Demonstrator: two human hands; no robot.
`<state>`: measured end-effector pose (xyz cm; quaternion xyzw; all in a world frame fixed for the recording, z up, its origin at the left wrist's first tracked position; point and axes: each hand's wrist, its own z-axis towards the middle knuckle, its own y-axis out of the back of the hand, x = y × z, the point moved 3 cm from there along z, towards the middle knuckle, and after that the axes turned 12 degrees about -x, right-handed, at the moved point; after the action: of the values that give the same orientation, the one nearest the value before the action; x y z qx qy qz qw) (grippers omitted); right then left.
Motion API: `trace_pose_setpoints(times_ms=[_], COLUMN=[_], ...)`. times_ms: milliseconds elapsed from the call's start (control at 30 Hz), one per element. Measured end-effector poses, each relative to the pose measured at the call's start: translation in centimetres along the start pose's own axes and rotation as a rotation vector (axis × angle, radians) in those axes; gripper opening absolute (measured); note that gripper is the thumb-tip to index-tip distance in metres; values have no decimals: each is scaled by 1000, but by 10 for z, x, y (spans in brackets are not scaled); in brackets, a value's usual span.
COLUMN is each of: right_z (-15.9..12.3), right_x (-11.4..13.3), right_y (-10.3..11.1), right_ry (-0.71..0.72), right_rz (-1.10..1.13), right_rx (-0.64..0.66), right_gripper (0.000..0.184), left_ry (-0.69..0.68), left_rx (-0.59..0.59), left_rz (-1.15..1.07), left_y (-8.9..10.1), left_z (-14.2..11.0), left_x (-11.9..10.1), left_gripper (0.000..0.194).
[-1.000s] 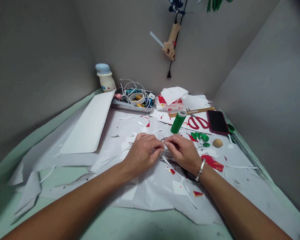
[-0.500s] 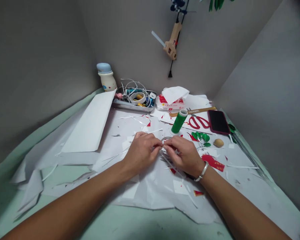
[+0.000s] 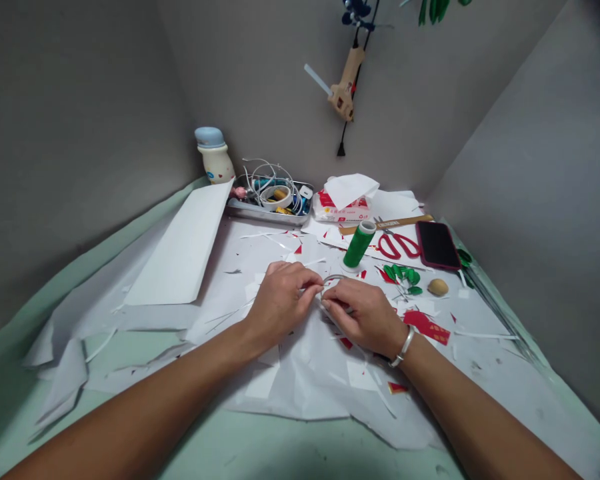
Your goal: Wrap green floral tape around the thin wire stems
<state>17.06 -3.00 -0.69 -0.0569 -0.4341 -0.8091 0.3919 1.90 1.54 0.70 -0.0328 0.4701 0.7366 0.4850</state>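
My left hand is closed in a pinch, its thumb and forefinger tips pressed together. Facing it, my right hand pinches too, with its fingertips just beside the left ones. Whatever lies between the fingers is too thin and small to name. A loop of grey wire curves behind the fingertips, partly hidden by my right hand. Just beyond stands a spool of green thread. Small green leaf-shaped pieces lie to the right of it, near a brown round object.
Red scissors, a wooden ruler and a phone lie at the right. A metal tray of supplies, a tissue pack and a jar stand behind. A glue gun hangs on the wall. Paper scraps litter the table.
My right fingertips have shifted slightly down and apart from the left ones, and my right hand is curled a little more. The things on the table stay in place.
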Motion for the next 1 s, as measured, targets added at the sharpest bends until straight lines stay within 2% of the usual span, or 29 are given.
trace_pose_setpoints(times_ms=[133, 267, 400, 600, 733, 867, 1000], right_z=[1, 2, 0, 1, 1, 1, 1], right_x=[1, -11, -20, -8, -1, -6, -16], right_y=[5, 5, 0, -3, 1, 5, 3], right_ry=[8, -148, -254, -139, -76, -129, -232], right_rz=[-33, 0, 55, 80, 49, 19, 44], right_rx=[-105, -166, -131, -7, -47, -142, -160], right_gripper=[10, 11, 11, 13, 10, 9, 11], left_ry=[-58, -117, -53, 39, 5, -65, -83], left_rx=[54, 103, 65, -10, 7, 73, 113], left_rz=[33, -3, -72, -70, 11, 15, -36], left_y=[-4, -7, -5, -1, -3, -8, -11], left_z=[-2, -5, -2, 2, 0, -3, -3], left_x=[0, -3, -4, 0, 3, 1, 0], left_gripper=[12, 12, 9, 10, 11, 12, 9])
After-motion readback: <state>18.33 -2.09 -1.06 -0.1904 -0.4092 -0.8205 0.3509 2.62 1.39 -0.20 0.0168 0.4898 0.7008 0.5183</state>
